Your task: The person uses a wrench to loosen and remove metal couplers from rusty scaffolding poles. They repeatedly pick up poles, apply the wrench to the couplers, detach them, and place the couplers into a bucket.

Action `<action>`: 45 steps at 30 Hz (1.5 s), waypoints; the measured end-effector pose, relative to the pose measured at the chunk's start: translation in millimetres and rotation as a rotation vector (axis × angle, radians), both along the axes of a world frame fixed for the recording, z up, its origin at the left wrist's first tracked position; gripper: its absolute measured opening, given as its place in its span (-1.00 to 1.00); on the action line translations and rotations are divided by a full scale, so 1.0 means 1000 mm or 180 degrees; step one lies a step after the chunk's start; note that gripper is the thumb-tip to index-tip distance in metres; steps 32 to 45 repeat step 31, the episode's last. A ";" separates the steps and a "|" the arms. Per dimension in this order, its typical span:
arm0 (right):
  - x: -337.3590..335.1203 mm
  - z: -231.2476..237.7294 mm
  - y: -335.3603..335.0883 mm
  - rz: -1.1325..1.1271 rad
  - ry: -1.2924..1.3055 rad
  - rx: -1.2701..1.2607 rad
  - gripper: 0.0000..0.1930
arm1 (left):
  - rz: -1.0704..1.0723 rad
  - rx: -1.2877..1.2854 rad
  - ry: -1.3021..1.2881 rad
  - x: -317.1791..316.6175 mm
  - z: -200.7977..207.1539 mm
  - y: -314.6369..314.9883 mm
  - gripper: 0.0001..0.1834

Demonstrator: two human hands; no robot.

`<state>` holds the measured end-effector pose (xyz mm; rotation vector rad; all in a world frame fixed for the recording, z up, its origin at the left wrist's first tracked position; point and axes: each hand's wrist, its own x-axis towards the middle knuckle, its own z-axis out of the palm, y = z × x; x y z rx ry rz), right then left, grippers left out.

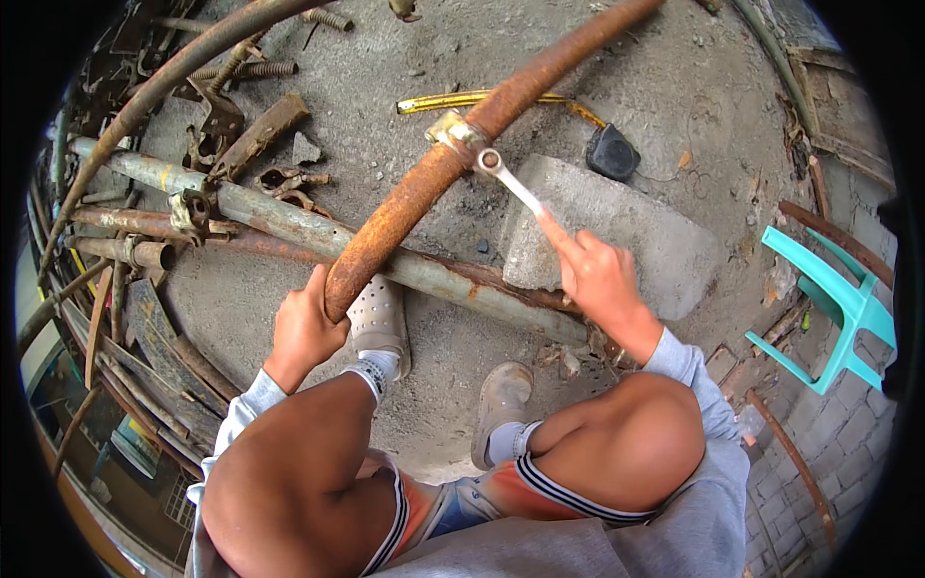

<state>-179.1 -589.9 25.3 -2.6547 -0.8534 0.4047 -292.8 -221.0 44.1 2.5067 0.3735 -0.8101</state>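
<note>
A rusty pipe (409, 214) slants from near my knees to the far right, crossing above a grey pipe (289, 223). My left hand (306, 332) is wrapped round its near end. About midway along it sits a pipe clamp (457, 136), pale and worn. The ring end of a silver wrench (517, 185) is around the nut at the clamp's right side. My right hand (599, 279) holds the wrench's other end, index finger stretched along it and the remaining fingers curled.
A concrete block (617, 241) lies under the wrench. Beyond it are a black tape measure (613, 152) and its yellow blade (438, 101). Rusty clamps and scrap (260, 135) lie at the left. A turquoise plastic chair (836, 308) is at the right.
</note>
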 end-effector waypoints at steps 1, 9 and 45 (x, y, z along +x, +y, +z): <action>0.005 0.001 0.000 0.0029 -0.0053 -0.0059 -0.31 | 0.0116 -0.0042 -0.0043 0.001 0.006 -0.003 -0.52; 0.024 -0.006 0.004 0.0414 -0.0340 -0.0007 -0.25 | 0.0153 -0.0175 -0.0208 -0.010 0.011 0.009 -0.49; 0.024 0.023 0.071 -0.1182 0.0724 -0.0885 -0.81 | 0.0585 -0.0579 0.0048 -0.007 0.018 0.027 -0.42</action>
